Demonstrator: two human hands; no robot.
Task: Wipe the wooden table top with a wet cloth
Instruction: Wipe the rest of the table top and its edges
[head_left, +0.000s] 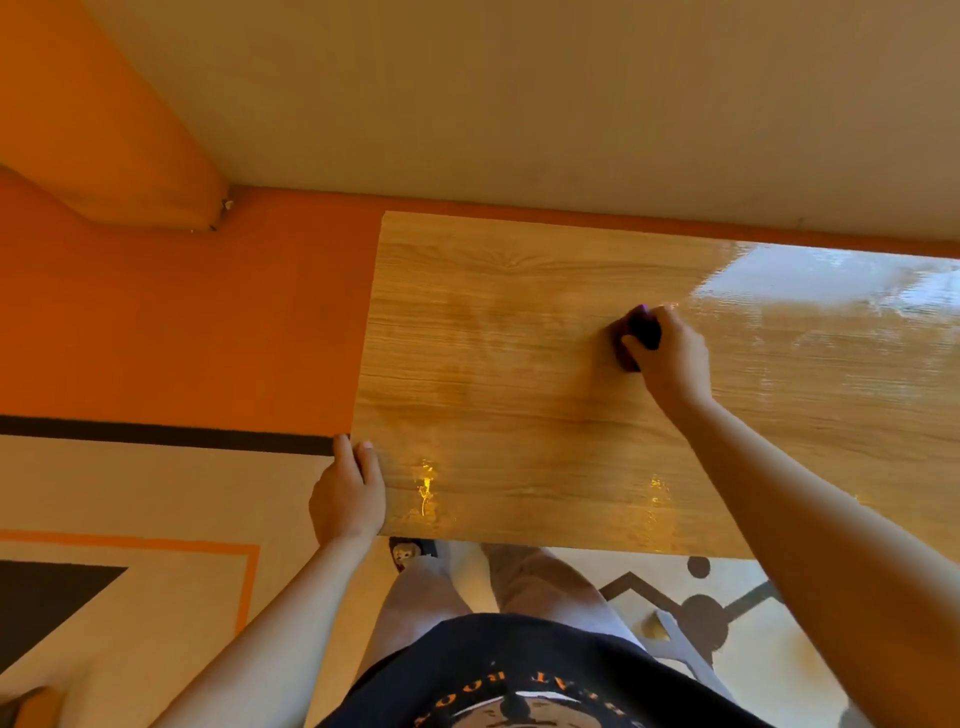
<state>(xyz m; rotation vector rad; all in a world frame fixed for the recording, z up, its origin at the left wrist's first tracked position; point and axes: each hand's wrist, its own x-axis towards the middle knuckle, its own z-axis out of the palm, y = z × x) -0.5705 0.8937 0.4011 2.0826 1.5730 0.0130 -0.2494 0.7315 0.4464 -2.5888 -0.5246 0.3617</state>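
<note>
Purple cloth (640, 335) gripped; shirt lettering (540, 679) illegible.

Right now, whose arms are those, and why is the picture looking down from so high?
These are a person's two bare arms. There is one picture, taken by a camera worn on their head, so it looks down as their eyes do. In front lies a long light-brown wooden table top. The right hand grips a small dark purple cloth and presses it on the wood. The left hand rests on the table's near left corner. The shiny patch at the far right looks wet.
</note>
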